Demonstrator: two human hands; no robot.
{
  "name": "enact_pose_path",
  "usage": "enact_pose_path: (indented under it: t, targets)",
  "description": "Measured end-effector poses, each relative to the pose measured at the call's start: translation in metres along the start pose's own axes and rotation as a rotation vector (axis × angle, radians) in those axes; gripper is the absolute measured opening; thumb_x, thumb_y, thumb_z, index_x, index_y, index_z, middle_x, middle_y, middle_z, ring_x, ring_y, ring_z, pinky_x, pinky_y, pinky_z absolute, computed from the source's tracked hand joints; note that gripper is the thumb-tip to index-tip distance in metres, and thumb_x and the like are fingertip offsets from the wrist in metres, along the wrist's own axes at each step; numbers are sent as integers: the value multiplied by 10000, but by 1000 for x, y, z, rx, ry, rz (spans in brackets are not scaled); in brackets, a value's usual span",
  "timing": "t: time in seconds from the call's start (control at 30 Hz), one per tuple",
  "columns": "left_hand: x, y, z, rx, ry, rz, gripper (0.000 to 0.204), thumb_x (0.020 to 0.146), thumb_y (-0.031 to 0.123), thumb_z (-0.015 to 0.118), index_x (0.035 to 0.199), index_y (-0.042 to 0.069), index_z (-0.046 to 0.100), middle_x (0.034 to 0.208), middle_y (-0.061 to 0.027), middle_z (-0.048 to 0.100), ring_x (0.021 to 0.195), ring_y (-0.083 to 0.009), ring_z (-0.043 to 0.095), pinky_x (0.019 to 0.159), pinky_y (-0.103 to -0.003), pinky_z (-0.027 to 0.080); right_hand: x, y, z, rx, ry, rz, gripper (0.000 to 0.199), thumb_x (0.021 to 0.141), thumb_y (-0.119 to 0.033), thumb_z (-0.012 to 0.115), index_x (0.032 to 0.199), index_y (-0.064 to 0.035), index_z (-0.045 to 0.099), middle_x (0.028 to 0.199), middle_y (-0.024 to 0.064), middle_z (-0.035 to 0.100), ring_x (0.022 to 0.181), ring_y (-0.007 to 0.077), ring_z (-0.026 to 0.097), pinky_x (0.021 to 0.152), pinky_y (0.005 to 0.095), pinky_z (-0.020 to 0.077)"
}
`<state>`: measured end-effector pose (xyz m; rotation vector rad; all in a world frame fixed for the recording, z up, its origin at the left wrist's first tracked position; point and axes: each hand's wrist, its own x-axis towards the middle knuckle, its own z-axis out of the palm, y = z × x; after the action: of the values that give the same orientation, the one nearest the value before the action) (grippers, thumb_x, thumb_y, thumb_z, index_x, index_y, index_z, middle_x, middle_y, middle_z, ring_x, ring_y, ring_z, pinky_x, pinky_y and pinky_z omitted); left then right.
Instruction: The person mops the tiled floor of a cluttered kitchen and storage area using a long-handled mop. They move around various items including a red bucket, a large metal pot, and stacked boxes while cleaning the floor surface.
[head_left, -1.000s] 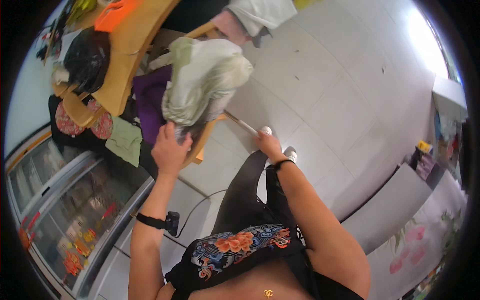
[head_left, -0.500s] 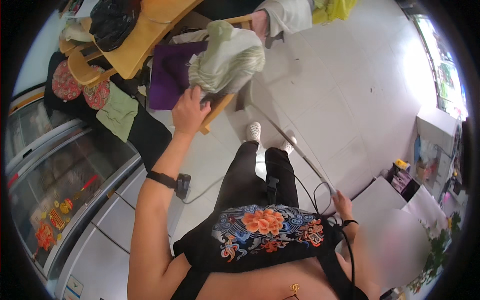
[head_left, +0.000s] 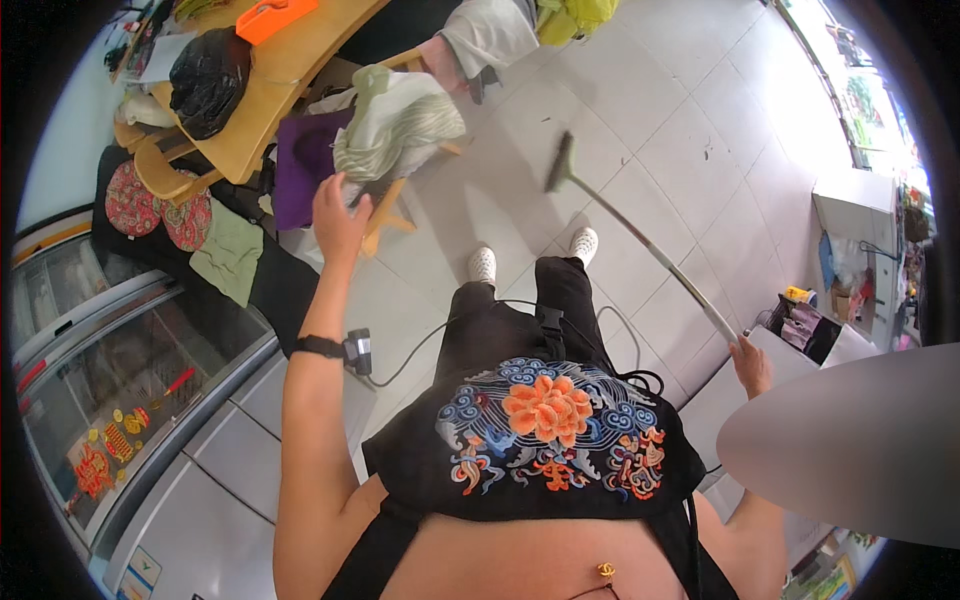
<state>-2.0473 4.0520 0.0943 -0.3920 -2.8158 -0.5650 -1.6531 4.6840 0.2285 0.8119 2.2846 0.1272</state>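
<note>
Student: Where is the broom (head_left: 655, 252), and which of the hands controls it?

Instructor: The right hand (head_left: 752, 366) is closed around the upper end of its pale handle. The shaft runs obliquely forward and to the left, and the dark-bristled head (head_left: 562, 162) is at the tiled floor (head_left: 700, 120), ahead of the white shoes (head_left: 482, 266).

Student: And the left hand (head_left: 338, 225)?

Instructor: It reaches forward with the thumb set apart from the fingers, at the near edge of a pale green-and-white cloth (head_left: 400, 115) heaped on a wooden chair (head_left: 388, 217). (Whether it grips anything cannot be told from this angle.) A purple item (head_left: 303, 170) lies just left of the cloth; farther left, a black plastic bag (head_left: 210, 85) rests on the wooden table (head_left: 275, 85).
</note>
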Motion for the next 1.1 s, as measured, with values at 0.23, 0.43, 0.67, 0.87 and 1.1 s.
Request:
enact_pose_path:
  t: [0.23,0.43,0.67,0.87,1.1]
  targets:
    - [-57,66,8,16,52,-242,441,760,179,643,1153,41,501,1183,-157,516,1140,-332,450,965,-420,356,125,-84,-8,196,-24,-258,416,863,-454,504,1186,-201,572,957,155,648,906,346,609,747,450,480]
    - [-118,139,39,43,-98,-478,333,766,160,631,1065,38,546,1100,-131,546,1087,-301,484,932,-390,384,263,-98,-20,169,-99,-360,418,858,-477,484,1050,-131,619,1030,154,632,992,334,587,841,454,458]
    - [-150,209,87,-22,-257,-656,229,758,187,638,954,71,619,1023,-118,586,985,-294,550,872,-379,431,311,99,-10,153,-90,-203,438,838,-492,496,1007,-112,635,1008,150,633,992,334,576,832,437,451]
    - [-142,236,130,-161,-452,-668,224,768,221,619,937,74,638,1019,-121,596,971,-288,561,863,-373,438,259,184,-38,30,33,-163,364,873,-432,503,1064,-129,568,781,205,633,763,391,618,667,489,482]
    - [-68,261,113,-39,-323,-487,298,772,193,613,1043,72,592,1096,-138,563,1098,-323,478,930,-408,386,226,133,-50,155,-14,-185,410,864,-412,526,1181,-153,552,775,190,644,760,377,624,676,467,482]
